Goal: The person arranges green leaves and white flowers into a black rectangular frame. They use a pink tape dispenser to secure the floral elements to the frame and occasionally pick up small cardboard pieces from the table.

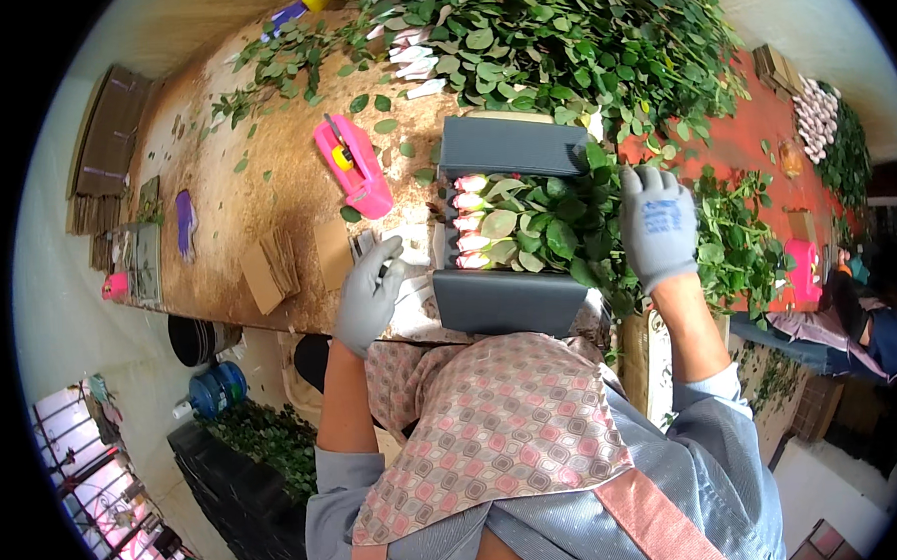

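Several pink-and-white roses (472, 222) lie side by side in a dark grey trough-like holder (509, 299), heads to the left, with leafy stems (556, 220) running right. My right hand (659, 233), in a grey glove, is closed over the stems just past the holder's right end; the palm side is hidden. My left hand (369, 295), also gloved in grey, is by the table's front edge, left of the holder. Its fingers are curled, with a small dark thing showing between them that I cannot make out. Behind it lies a brown cardboard piece (334, 253).
A pink tape dispenser (366, 183) stands left of the holder. Leafy stems (579, 49) are heaped at the back. Cardboard pieces (270, 272) and a purple glove (186, 226) lie leftward. Another person (871, 337) is at the right, beside a red table (733, 137).
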`<move>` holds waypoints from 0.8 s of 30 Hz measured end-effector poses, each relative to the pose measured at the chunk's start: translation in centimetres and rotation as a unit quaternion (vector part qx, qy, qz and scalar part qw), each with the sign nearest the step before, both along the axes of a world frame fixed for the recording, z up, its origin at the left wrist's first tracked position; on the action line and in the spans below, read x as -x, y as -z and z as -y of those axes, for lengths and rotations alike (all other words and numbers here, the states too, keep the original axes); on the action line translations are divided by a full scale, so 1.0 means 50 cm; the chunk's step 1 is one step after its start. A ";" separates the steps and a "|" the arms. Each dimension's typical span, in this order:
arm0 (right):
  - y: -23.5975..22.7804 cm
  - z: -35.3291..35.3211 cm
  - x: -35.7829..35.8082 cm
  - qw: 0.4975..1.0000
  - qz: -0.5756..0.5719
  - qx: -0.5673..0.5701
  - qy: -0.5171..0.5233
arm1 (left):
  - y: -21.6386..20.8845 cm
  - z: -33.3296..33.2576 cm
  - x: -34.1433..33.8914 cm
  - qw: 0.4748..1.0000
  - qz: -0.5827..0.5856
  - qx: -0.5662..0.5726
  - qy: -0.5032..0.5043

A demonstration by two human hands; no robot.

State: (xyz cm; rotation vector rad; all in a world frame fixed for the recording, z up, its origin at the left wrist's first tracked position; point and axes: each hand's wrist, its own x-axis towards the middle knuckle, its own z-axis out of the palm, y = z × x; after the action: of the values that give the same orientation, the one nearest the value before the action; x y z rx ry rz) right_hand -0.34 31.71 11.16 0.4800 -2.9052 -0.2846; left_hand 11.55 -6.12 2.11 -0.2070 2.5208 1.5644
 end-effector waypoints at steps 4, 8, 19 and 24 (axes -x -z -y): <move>-0.094 0.074 -0.048 0.970 -0.029 0.187 -0.155 | 0.005 -0.042 -0.102 0.995 0.057 -0.068 0.042; -0.100 0.125 -0.097 0.952 0.047 0.198 -0.229 | 0.057 -0.095 -0.175 0.991 0.073 -0.110 0.007; -0.154 0.124 -0.138 0.919 0.210 0.144 -0.300 | -0.177 -0.149 -0.101 0.915 -0.180 -0.344 -0.109; -0.071 0.158 -0.009 0.975 0.049 0.118 -0.184 | -0.130 -0.154 0.031 0.978 -0.175 -0.066 0.088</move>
State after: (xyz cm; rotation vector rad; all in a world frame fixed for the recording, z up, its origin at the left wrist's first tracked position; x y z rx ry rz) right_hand 0.10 23.83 14.70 0.9926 -2.8114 0.1409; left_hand 9.99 1.58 8.60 0.3283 2.5773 1.8207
